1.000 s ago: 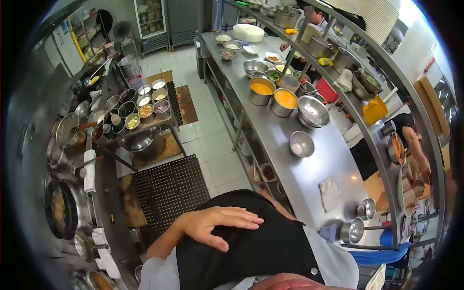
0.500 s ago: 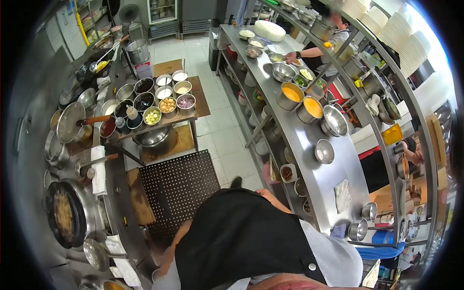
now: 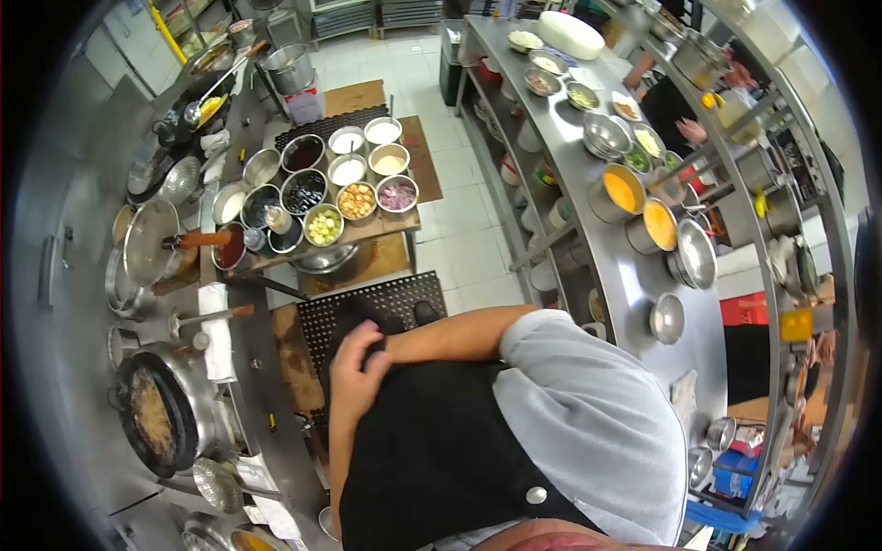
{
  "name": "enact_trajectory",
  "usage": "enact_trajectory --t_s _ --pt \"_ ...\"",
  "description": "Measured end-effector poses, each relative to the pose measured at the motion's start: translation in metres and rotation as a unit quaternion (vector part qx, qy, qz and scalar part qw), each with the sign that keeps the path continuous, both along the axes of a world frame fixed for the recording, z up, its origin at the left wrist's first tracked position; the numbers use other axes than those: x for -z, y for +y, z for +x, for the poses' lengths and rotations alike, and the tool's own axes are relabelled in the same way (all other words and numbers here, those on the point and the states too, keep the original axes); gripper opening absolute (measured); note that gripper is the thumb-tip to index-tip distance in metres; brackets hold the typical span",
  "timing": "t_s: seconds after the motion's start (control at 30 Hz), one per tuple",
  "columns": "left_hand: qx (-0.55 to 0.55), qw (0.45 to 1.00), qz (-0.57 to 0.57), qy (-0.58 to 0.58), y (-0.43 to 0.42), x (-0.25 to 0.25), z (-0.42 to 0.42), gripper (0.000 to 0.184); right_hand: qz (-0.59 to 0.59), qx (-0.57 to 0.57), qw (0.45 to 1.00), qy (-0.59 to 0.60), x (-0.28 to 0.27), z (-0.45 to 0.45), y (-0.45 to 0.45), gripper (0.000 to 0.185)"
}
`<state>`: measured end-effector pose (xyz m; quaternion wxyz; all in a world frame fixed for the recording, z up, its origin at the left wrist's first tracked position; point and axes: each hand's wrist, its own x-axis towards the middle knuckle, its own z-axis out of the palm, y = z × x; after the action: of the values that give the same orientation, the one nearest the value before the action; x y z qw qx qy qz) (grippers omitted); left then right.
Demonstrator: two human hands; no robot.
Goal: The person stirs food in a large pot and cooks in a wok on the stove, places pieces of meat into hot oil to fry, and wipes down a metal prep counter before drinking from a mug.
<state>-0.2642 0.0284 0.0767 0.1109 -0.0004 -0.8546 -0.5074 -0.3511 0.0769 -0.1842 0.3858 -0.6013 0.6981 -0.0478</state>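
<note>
My left hand point(image 3: 356, 372) is raised in front of my black apron point(image 3: 432, 441), its fingers apart and loosely bent, with nothing seen in them. Across my body reaches my right forearm point(image 3: 450, 337), its wrist meeting the left hand. The right hand's fingers are hidden or blurred there; whether the hands touch, I cannot tell. Below both lies a black perforated mat point(image 3: 418, 289). Nearest ahead, a small table carries several metal pots, among them diced green vegetable point(image 3: 324, 228), fried cubes point(image 3: 356, 200) and chopped red onion point(image 3: 397, 194).
Left of me runs a stove counter with a wok of bubbling oil point(image 3: 150, 418), a wire strainer point(image 3: 218, 485) and a ladle point(image 3: 197, 320). On the right, a steel table point(image 3: 634, 312) bears bowls and two pots of orange liquid point(image 3: 623, 188). Another person's hand point(image 3: 691, 130) is beyond it.
My right arm has swung up from the side and across my body to the left. My left hand has risen into view. The view has shifted; the other person's hand has left the bowls.
</note>
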Motion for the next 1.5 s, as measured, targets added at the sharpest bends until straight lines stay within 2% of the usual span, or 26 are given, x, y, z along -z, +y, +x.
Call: enact_trajectory --t_s 0.03,0.07,0.13,0.27,0.4,0.43,0.47,0.5,0.57,0.6,0.63,0.67,0.7,0.8,0.87,0.97,1.0,1.03,1.07,1.1,1.13,1.2,1.23,1.3,1.37,1.5 --pt "0.001 0.978 -0.207 0.005 -0.008 -0.012 -0.01 0.037 0.0 -0.029 0.999 -0.028 -0.017 0.005 -0.017 0.036" --pt "-0.002 0.977 -0.212 -0.001 -0.018 -0.013 -0.017 0.037 0.013 -0.039 0.997 -0.06 -0.014 0.003 -0.03 0.036" --pt "-0.11 0.975 -0.167 -0.094 -0.04 -0.005 -0.018 0.044 0.047 -0.043 0.992 -0.105 0.001 -0.011 -0.036 0.036" --pt "-0.191 0.939 -0.124 -0.257 -0.056 0.047 -0.004 0.054 0.104 -0.032 0.984 -0.14 0.013 -0.059 -0.022 0.035" --pt "-0.135 0.938 -0.054 -0.314 -0.083 0.064 0.009 0.05 0.121 -0.093 0.988 -0.023 -0.032 -0.116 0.001 0.036" --pt "-0.128 0.965 -0.139 -0.182 -0.092 0.06 0.008 0.044 0.127 -0.143 0.981 0.037 -0.082 -0.136 0.0 0.037" --pt "-0.114 0.97 -0.138 -0.162 -0.098 0.034 -0.005 0.042 0.185 -0.049 0.981 0.02 -0.156 -0.147 -0.007 0.042" --pt "-0.103 0.975 -0.136 -0.143 -0.101 -0.004 -0.024 0.041 0.122 -0.099 0.987 -0.021 -0.124 -0.171 -0.011 0.047" --pt "-0.021 0.99 -0.127 -0.052 -0.096 -0.068 -0.058 0.038 0.114 -0.125 0.985 -0.038 -0.148 -0.221 -0.03 0.053" --pt "0.04 0.989 -0.14 -0.003 -0.086 -0.093 -0.07 0.037 0.142 -0.09 0.984 0.054 -0.233 -0.225 -0.051 0.052" --pt "0.075 0.987 -0.076 0.124 -0.067 -0.115 -0.076 0.041 0.048 -0.031 0.998 0.022 -0.232 -0.251 -0.053 0.05" --pt "0.147 0.967 0.013 0.206 -0.043 -0.148 -0.078 0.046 -0.036 -0.025 0.994 0.099 -0.257 -0.267 -0.063 0.049" --pt "0.201 0.926 0.071 0.312 -0.018 -0.168 -0.076 0.044 -0.01 0.056 0.997 0.059 -0.32 -0.261 -0.077 0.049" --pt "0.347 0.856 -0.01 0.383 0.035 -0.219 -0.03 0.031 -0.12 0.11 0.983 0.088 -0.413 -0.253 -0.104 0.048" --pt "0.333 0.855 0.012 0.397 0.018 -0.215 -0.003 0.031 -0.285 0.139 0.948 0.007 -0.411 -0.262 -0.105 0.049" --pt "0.342 0.835 0.107 0.416 -0.019 -0.189 0.04 0.03 -0.365 0.321 0.86 -0.157 -0.357 -0.222 -0.095 0.042" --pt "0.306 0.869 0.127 0.367 -0.044 -0.169 0.05 0.026 -0.365 0.379 0.837 -0.149 -0.337 -0.184 -0.088 0.039" --pt "0.275 0.896 0.146 0.316 -0.083 -0.142 0.058 0.022 -0.388 0.382 0.816 -0.192 -0.237 -0.203 -0.071 0.038" --pt "0.229 0.936 0.151 0.223 -0.122 -0.114 0.068 0.021 -0.313 0.402 0.86 0.007 -0.169 -0.183 -0.042 0.032" --pt "0.082 0.984 0.114 0.113 -0.147 -0.06 0.08 0.026 -0.305 0.339 0.89 0.017 -0.033 -0.187 0.013 0.025" --pt "-0.062 0.996 0.054 0.024 -0.167 -0.023 0.101 0.031 -0.209 0.386 0.898 -0.027 0.024 -0.128 0.06 0.024" --pt "-0.211 0.962 -0.151 -0.09 -0.194 0.07 0.165 0.03 -0.054 0.422 0.898 0.109 0.102 0.005 0.171 0.029" --pt "-0.2 0.926 -0.198 -0.253 -0.2 0.104 0.207 0.032 -0.027 0.439 0.896 0.063 0.154 0.07 0.25 0.035" --pt "-0.073 0.874 -0.164 -0.452 -0.208 0.138 0.266 0.042 0.122 0.502 0.856 -0.017 0.163 0.167 0.349 0.035" --pt "-0.027 0.858 -0.143 -0.493 -0.2 0.135 0.288 0.044 0.206 0.552 0.804 -0.073 0.155 0.211 0.41 0.036" --pt "0.068 0.891 -0.177 -0.413 -0.17 0.109 0.231 0.045 0.138 0.61 0.773 -0.102 0.19 0.21 0.486 0.038"
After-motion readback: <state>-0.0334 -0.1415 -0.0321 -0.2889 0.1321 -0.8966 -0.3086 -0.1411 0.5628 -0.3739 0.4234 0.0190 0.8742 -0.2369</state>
